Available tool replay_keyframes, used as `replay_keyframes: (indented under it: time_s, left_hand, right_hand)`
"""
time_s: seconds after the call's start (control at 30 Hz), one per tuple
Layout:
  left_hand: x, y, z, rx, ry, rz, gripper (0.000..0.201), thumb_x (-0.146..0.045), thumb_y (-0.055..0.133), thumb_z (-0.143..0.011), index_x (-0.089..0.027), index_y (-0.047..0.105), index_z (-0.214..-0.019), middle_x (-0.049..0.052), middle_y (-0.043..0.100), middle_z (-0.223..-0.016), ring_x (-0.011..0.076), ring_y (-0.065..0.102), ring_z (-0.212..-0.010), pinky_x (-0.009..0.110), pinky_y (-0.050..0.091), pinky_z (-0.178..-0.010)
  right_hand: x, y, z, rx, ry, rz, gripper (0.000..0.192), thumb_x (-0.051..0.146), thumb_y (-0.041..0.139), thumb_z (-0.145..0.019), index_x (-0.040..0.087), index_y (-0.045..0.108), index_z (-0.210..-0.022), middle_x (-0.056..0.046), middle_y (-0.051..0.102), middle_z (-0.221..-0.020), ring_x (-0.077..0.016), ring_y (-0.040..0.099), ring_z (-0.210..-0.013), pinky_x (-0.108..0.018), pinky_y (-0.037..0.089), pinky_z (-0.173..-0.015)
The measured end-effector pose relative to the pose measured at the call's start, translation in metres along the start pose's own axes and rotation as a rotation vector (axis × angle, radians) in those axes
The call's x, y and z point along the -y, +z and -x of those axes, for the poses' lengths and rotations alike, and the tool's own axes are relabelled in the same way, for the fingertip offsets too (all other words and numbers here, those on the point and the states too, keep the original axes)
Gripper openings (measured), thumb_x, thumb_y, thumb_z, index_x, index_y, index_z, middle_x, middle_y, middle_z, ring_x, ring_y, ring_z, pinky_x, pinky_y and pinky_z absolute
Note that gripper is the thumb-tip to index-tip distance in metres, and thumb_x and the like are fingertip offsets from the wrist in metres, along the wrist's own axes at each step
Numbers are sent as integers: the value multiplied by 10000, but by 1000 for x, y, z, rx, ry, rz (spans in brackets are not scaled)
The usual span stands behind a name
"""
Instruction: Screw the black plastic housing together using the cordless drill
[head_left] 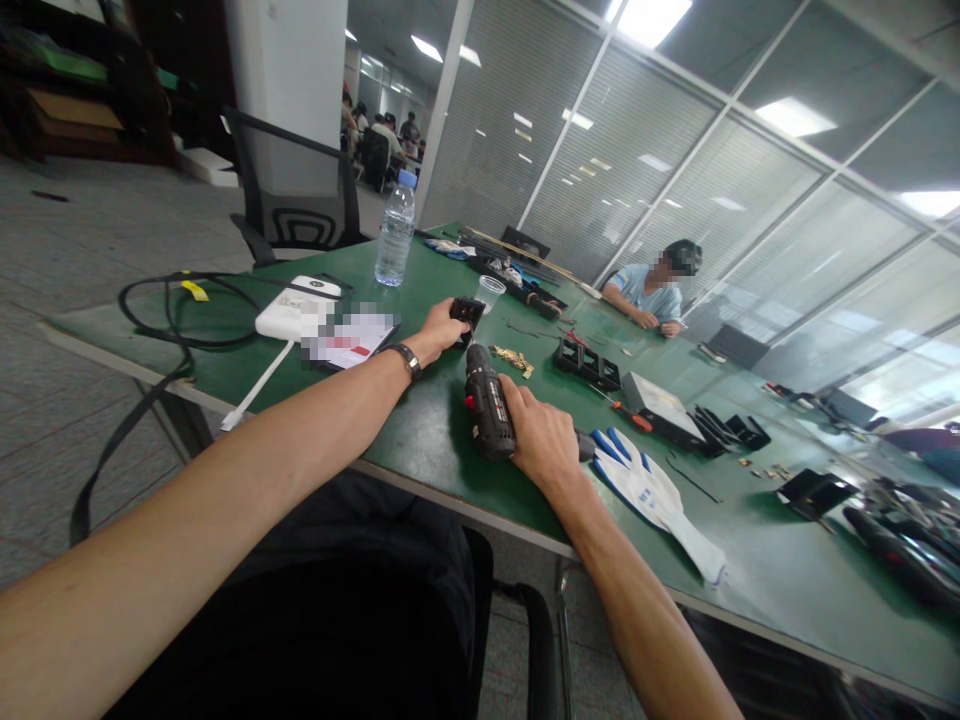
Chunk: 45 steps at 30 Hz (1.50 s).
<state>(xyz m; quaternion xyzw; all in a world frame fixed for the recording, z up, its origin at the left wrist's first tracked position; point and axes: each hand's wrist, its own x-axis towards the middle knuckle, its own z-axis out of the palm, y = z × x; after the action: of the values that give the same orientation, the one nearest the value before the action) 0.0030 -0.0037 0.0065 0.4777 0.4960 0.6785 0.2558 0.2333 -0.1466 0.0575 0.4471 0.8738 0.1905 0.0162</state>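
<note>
Pointing forward, a drill [487,408] is gripped in the right hand [544,432]; just ahead of that grip, a black part [468,314] is held by the left hand [439,332], which could be nicked if a loose hold let the drill slip.

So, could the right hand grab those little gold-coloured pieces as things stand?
Probably not just now: the right hand is wrapped around the black drill. Otherwise the way looks fairly free, since the gold-coloured pieces lie in the open on the green table, just beyond that hand.
</note>
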Motion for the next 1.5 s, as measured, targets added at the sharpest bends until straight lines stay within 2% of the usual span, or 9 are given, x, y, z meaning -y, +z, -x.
replay_keyframes:
  time_s: [0.27,0.87,1.5]
  left_hand:
    - [-1,0,0,10,15,1,290,-121,652,-562,-161,631,-848,23,649,-806,167,565,-773,296,445,-753]
    - [-10,0,6,-17,-32,36,299,-105,673,-534,-163,633,-824,16,646,-781,168,554,-771,303,440,-774]
    - [-3,0,2,-10,-17,21,300,-118,666,-538,-170,632,-832,14,646,-785,167,557,-771,294,445,-754]
  right_hand:
    - [-2,4,0,-44,-23,-18,670,374,467,-913,255,145,-1489,-112,562,-1219,-250,617,-966,-336,442,-772]
    - [-1,3,0,-39,-16,-16,662,368,463,-913,255,153,-1487,-112,570,-1220,-254,620,-967,-338,446,-763]
    - [-1,2,0,-18,-6,-13,666,354,460,-914,257,146,-1493,-117,560,-1237,-248,613,-980,-337,437,-789]
